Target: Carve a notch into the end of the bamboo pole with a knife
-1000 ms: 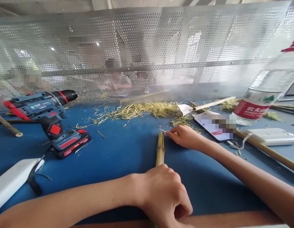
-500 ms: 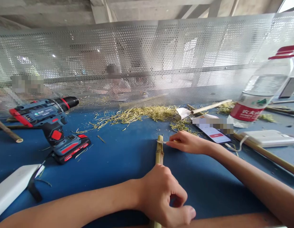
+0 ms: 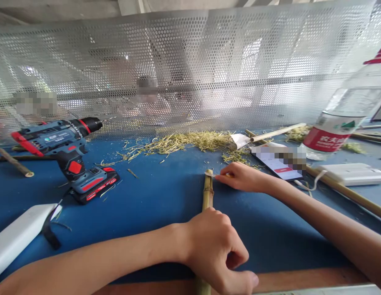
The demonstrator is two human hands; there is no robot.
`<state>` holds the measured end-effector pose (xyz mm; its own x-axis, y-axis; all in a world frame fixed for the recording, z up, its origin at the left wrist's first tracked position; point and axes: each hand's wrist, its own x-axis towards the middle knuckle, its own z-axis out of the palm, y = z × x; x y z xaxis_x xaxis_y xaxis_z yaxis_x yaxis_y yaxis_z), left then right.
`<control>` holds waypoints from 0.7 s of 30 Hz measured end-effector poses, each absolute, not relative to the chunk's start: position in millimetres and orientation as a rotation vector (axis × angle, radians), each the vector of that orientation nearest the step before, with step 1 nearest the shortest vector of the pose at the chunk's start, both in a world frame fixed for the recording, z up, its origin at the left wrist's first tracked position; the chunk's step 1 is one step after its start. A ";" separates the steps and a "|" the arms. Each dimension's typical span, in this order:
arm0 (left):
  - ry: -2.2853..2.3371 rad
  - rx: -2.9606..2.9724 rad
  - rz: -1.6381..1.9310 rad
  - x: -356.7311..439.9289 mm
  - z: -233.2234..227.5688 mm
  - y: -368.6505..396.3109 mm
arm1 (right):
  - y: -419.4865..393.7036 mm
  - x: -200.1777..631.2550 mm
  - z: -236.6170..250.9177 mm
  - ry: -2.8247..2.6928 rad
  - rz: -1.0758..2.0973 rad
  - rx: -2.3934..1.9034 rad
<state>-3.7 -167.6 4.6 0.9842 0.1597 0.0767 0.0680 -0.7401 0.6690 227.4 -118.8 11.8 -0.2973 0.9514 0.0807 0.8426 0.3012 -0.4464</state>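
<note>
A greenish-yellow bamboo stick (image 3: 208,198) points away from me across the blue tabletop, with a knot near its far end. My left hand (image 3: 213,248) presses down around its near part; the thumb sticks out to the right, and some fingers are hidden underneath. Beyond it, my right hand (image 3: 239,177) pinches a small knife, of which a bit of yellow handle shows between the fingers. Its thin, pale blade (image 3: 210,174) lies across the stick's far tip and touches it.
Left stand a cordless drill (image 3: 76,157) and a white object with a black strap (image 3: 50,233). Shavings (image 3: 190,141) lie along the perforated metal screen (image 3: 190,73). At right are a phone (image 3: 278,164), a water bottle (image 3: 341,119), a white charger (image 3: 353,174) and a long pole (image 3: 353,194).
The blade has slid a little farther along the bamboo stick, closer to its far tip. My left hand keeps its hold. The camera has tilted slightly down, bringing the table's wooden front edge further into view.
</note>
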 end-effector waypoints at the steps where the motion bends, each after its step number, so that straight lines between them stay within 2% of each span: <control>1: 0.156 2.409 0.163 -3.6 5.4 -167.4 | -118.4 226.7 10.9 -2.231 0.436 -1.638; 9: 0.111 2.380 0.206 -4.6 5.2 -162.9 | -115.9 222.7 6.3 -2.026 0.304 -1.776; 16: 0.047 2.459 0.279 -11.3 -6.7 -157.5 | -116.8 228.8 8.1 -2.044 0.358 -1.710; 21: 0.030 2.475 0.366 -14.8 -13.2 -155.6 | -125.4 230.1 10.3 -2.048 0.557 -1.576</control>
